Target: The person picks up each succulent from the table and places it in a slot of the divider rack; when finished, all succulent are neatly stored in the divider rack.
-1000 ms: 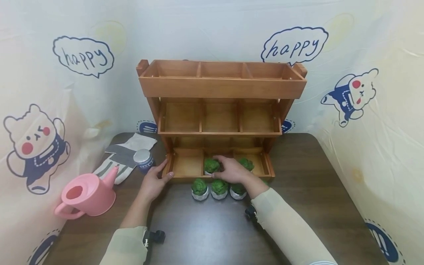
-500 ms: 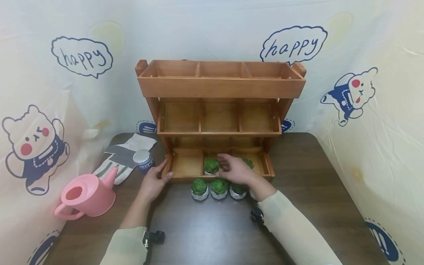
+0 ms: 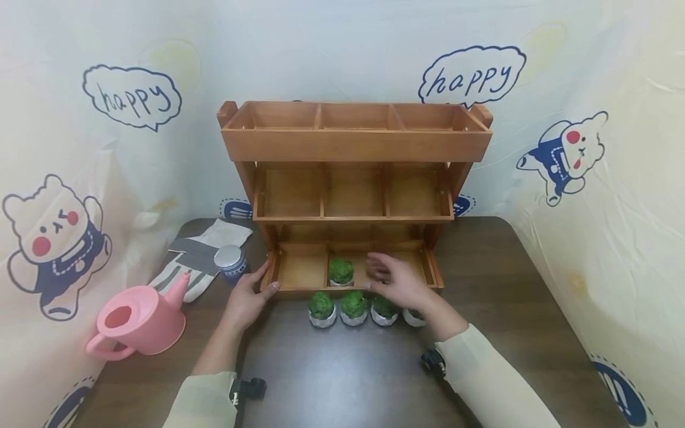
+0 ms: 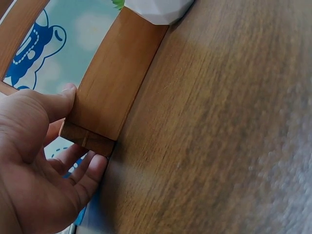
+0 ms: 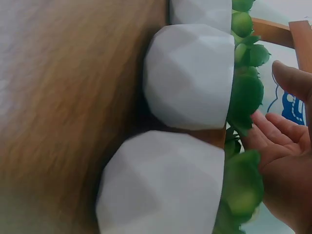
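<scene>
A three-tier wooden shelf stands at the back, each tier split into compartments. My left hand grips its lower left corner; in the left wrist view the thumb lies on the front board and fingers curl round the end. In the bottom tier's middle compartment sits a succulent in a white pot. My right hand is just right of it, fingers extended, nothing seen between them. It hides part of the right compartment. Several potted succulents line up before the shelf; their faceted pots fill the right wrist view.
On the left stand a pink watering can and a small blue tin with a silvery lid. Grey-and-white gloves lie behind them. A printed cloth encloses the table at back and sides.
My right hand has drawn away from the succulent in the middle compartment and moved right. It now covers the succulent seen earlier in the right compartment. The left hand keeps its place.
</scene>
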Action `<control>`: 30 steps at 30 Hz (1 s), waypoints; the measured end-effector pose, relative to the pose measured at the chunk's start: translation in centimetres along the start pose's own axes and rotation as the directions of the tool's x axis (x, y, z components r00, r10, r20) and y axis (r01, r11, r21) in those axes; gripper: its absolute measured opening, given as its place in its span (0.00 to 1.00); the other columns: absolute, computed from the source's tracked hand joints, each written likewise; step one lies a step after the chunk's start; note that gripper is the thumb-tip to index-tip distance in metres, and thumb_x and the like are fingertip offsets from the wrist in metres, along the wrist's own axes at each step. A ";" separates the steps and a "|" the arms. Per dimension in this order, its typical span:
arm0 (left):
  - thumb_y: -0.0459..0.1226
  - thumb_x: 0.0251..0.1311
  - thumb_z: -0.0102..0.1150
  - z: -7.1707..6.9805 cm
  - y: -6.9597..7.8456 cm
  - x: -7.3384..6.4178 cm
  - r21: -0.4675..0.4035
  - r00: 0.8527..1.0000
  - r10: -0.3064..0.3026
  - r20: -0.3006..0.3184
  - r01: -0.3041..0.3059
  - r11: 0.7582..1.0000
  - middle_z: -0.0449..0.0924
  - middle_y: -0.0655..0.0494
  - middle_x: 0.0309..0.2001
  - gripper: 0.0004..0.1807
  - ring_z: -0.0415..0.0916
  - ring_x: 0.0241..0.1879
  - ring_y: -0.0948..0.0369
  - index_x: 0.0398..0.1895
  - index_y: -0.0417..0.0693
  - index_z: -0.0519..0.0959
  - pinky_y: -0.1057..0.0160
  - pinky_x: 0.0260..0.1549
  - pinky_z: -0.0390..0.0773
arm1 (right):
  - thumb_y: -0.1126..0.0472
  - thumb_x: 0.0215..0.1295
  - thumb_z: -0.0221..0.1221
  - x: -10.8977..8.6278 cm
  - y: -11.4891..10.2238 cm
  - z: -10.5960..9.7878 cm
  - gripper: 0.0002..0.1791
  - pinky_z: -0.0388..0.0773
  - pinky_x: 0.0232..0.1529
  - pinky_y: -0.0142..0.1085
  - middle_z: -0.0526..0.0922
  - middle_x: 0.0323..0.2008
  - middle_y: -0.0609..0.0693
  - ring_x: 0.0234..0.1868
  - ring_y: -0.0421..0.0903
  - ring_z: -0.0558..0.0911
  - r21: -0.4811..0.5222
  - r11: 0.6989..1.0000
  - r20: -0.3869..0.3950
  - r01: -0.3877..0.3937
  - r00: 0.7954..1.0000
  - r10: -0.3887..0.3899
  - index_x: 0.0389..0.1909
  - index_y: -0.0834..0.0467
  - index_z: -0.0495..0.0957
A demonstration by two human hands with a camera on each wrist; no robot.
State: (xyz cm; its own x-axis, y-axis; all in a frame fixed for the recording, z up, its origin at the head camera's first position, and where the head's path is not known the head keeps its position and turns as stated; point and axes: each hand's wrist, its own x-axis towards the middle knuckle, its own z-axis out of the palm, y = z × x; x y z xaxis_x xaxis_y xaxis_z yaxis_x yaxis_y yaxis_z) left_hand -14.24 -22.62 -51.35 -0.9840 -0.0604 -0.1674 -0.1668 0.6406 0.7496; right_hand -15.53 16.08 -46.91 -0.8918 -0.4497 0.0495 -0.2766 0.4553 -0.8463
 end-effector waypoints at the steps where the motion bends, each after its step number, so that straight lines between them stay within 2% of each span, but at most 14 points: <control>1: 0.50 0.72 0.62 0.0 0.0 0.0 -0.001 1.000 -0.004 -0.001 0.004 1.000 0.58 0.33 0.76 0.39 0.57 0.74 0.34 0.82 0.58 0.59 0.32 0.70 0.58 | 0.62 0.69 0.68 -0.2 0.0 -0.1 0.36 0.77 0.65 0.47 0.77 0.67 0.57 0.66 0.58 0.79 0.009 1.000 -0.007 -0.005 1.000 0.005 0.75 0.59 0.66; 9: 0.51 0.72 0.62 0.3 -0.1 0.1 -0.011 1.000 -0.019 0.001 0.019 1.000 0.58 0.34 0.76 0.39 0.57 0.74 0.35 0.82 0.60 0.60 0.32 0.70 0.58 | 0.63 0.67 0.69 -2.1 0.1 -1.1 0.35 0.77 0.63 0.42 0.80 0.64 0.56 0.65 0.53 0.80 0.010 1.000 -0.093 -0.009 0.996 0.009 0.73 0.60 0.69; 17: 0.50 0.71 0.63 0.3 -0.1 0.0 -0.017 1.000 -0.030 -0.002 0.030 0.999 0.58 0.34 0.76 0.39 0.57 0.74 0.34 0.82 0.60 0.60 0.30 0.69 0.58 | 0.58 0.67 0.70 -3.8 0.5 -2.3 0.34 0.78 0.62 0.50 0.80 0.64 0.55 0.63 0.56 0.81 0.018 0.999 -0.142 -0.026 0.989 0.029 0.72 0.55 0.71; 21: 0.50 0.71 0.63 0.3 -0.1 0.0 -0.020 0.999 -0.036 0.000 0.036 0.999 0.58 0.35 0.76 0.39 0.58 0.74 0.35 0.82 0.61 0.60 0.31 0.69 0.59 | 0.59 0.67 0.71 -4.6 0.9 -2.8 0.34 0.77 0.62 0.54 0.81 0.63 0.57 0.62 0.57 0.82 0.030 1.000 -0.162 -0.005 0.987 0.009 0.72 0.58 0.71; 30: 0.51 0.71 0.62 0.1 0.2 -0.2 -0.011 0.999 -0.043 0.005 0.043 0.999 0.57 0.33 0.76 0.39 0.56 0.74 0.34 0.82 0.60 0.60 0.30 0.69 0.58 | 0.61 0.65 0.72 -6.2 1.9 -3.9 0.32 0.80 0.60 0.51 0.83 0.59 0.59 0.58 0.60 0.83 -0.006 0.999 -0.212 0.037 0.977 -0.038 0.69 0.57 0.74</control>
State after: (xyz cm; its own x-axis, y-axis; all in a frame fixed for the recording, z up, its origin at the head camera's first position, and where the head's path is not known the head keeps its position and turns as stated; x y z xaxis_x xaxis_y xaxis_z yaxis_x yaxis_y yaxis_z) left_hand -14.05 -22.43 -51.22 -0.9757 -0.0841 -0.2025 -0.2096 0.6287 0.7488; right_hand -11.88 22.72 -46.72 -0.9364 -0.2932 0.1927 -0.3117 0.4427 -0.8408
